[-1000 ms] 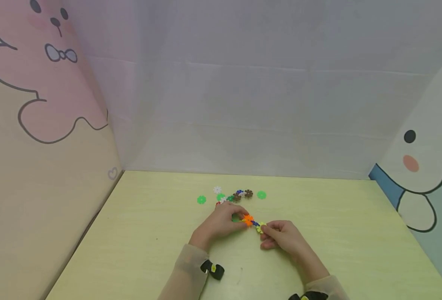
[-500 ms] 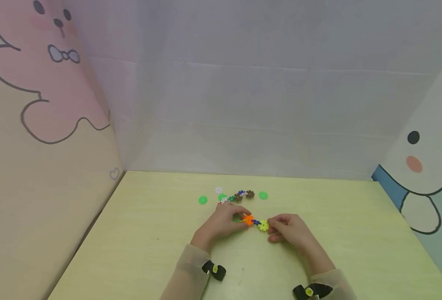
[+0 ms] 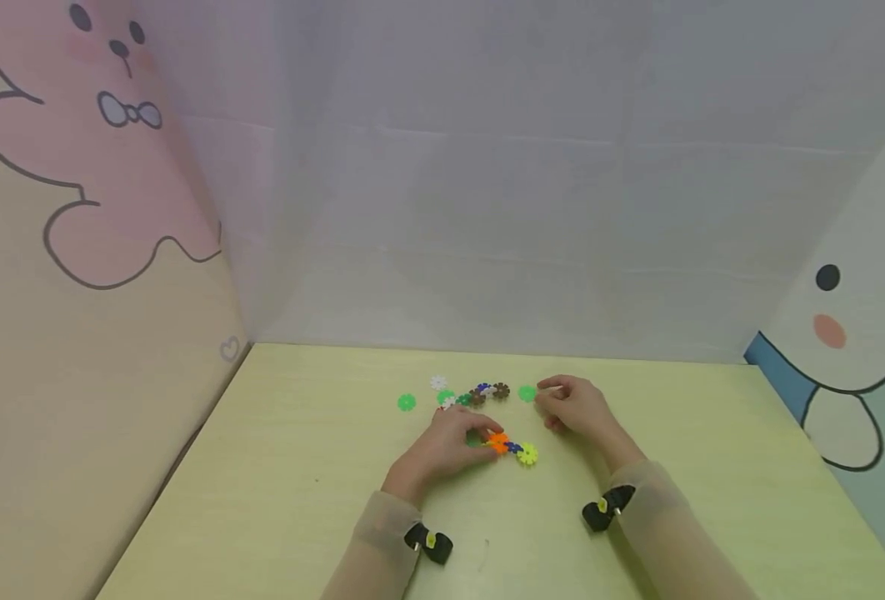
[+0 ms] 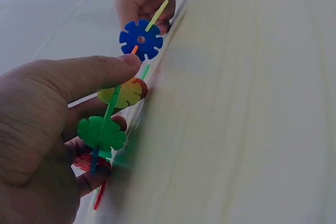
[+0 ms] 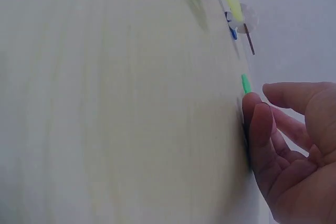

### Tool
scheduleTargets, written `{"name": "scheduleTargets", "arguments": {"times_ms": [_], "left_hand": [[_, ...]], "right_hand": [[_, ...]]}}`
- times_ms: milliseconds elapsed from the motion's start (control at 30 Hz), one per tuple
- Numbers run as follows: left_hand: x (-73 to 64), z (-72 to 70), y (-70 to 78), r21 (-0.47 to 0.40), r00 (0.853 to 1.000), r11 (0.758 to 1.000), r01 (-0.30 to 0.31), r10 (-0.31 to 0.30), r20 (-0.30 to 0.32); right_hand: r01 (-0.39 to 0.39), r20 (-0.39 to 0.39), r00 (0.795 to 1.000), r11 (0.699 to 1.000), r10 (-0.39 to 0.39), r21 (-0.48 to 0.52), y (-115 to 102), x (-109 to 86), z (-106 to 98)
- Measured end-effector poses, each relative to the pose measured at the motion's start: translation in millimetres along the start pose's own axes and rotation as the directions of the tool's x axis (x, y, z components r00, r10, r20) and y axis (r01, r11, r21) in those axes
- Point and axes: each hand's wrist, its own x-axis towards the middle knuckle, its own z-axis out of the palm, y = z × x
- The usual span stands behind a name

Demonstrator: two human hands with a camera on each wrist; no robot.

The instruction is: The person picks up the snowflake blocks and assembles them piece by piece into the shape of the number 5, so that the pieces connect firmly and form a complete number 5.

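My left hand (image 3: 446,446) grips a chain of interlocking plastic snowflake discs between thumb and fingers, low over the table. Its orange disc (image 3: 498,442) sits at the fingertips. Beyond it, a blue disc (image 3: 514,447) links to a yellow disc (image 3: 528,454) at the free end. In the left wrist view, green discs (image 4: 102,134) and red pieces (image 4: 89,162) of the chain run back under the palm. My right hand (image 3: 579,407) has its fingertips right at a loose green disc (image 3: 527,392), bent loosely, with a gap between thumb and finger in the right wrist view.
Behind the left hand lie a brown, blue and white linked row of discs (image 3: 477,397), a white disc (image 3: 438,382) and another green disc (image 3: 407,402). The pale yellow table (image 3: 300,475) meets a white back sheet (image 3: 442,308) and printed side panels.
My right hand has let go of the yellow end disc and moved away, up to the green disc at the back right. The left hand keeps its hold on the chain.
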Motion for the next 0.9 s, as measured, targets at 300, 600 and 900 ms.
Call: {"name": "scheduleTargets", "arguments": {"times_ms": [300,600,900], "left_hand": [[-1.4,-1.4,3.6,0.004,1.000,1.000,-0.017,0.017,-0.006],[-2.7,-1.0,3.6,-0.005,1.000,1.000,0.010,-0.010,0.000],[-2.3,0.2,2.9,0.004,1.000,1.000,0.009,-0.009,0.001]], "right_hand": [[0.024,0.004,1.000,0.998,-0.024,-0.064,-1,10.7,5],[0.011,-0.012,1.000,0.996,-0.012,-0.087,-6,4.1,8],[-0.005,-0.004,1.000,1.000,0.005,-0.007,1,-19.9,2]]}}
